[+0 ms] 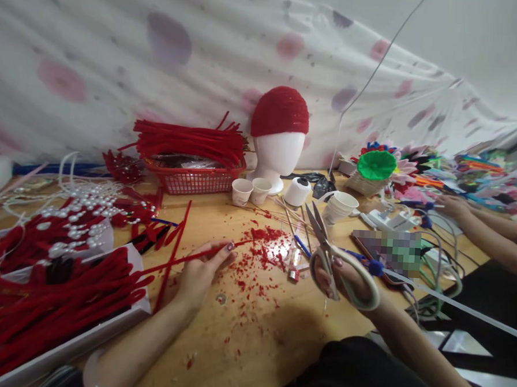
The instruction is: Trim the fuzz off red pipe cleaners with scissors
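Note:
My left hand (pixel 197 274) is closed in a pinch on a thin red pipe cleaner (pixel 194 255), whose tip points right over a scatter of red fuzz clippings (pixel 265 237) on the table. In my right hand (pixel 341 273) is a pair of scissors (pixel 319 222) with pale handles, fingers through the loops. The blades point up and away, slightly apart, and do not touch the pipe cleaner. Close to the scissors lies a clear tube with a red end (pixel 294 270). Another red pipe cleaner (pixel 175 252) crosses behind my left wrist.
White boxes (pixel 77 346) of bent red pipe cleaners and pearl strings (pixel 84 219) stand left. Behind are a red basket (pixel 194 181), a white mannequin head (pixel 280 151) in a red cap, paper cups (pixel 242 191) and thread (pixel 297 191). Another person's arms (pixel 478 219) reach in at right, beyond a phone (pixel 385 252).

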`<state>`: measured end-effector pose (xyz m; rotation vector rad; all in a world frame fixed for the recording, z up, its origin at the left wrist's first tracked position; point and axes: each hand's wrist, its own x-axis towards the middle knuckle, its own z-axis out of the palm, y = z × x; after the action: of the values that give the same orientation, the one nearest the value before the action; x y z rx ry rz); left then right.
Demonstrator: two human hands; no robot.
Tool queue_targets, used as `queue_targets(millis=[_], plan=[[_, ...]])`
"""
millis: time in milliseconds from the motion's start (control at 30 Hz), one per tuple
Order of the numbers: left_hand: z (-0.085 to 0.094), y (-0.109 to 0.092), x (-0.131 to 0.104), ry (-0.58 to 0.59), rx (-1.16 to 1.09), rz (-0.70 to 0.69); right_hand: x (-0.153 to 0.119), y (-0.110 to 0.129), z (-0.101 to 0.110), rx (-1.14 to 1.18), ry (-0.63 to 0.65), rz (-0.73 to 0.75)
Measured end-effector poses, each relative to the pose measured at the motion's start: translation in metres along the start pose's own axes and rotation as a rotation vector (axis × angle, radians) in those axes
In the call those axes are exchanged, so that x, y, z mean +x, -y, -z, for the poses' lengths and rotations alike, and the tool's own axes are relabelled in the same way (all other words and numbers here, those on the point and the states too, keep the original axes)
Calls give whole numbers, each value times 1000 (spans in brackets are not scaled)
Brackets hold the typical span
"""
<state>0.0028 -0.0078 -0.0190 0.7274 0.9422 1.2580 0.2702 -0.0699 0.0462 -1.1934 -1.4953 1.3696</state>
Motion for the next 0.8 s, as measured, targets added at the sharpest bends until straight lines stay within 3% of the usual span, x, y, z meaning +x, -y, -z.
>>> queue_targets(millis=[133,300,400,533,800], plan=[[3,0,0,53,305,-125,-4,11,7,-658,-242,135],[-6,-11,-7,69,426,-106,-10,4,10,-1202,-157,269],[-12,-14,-10,86,419,-85,-12,-8,7,-1316,-89,266],[-10,-11,-10,70,476,-76,-12,-19,0,-1303,-17,236],[-1,-4,-7,99,435,23,0,-32,-5,-1330,-54,368]])
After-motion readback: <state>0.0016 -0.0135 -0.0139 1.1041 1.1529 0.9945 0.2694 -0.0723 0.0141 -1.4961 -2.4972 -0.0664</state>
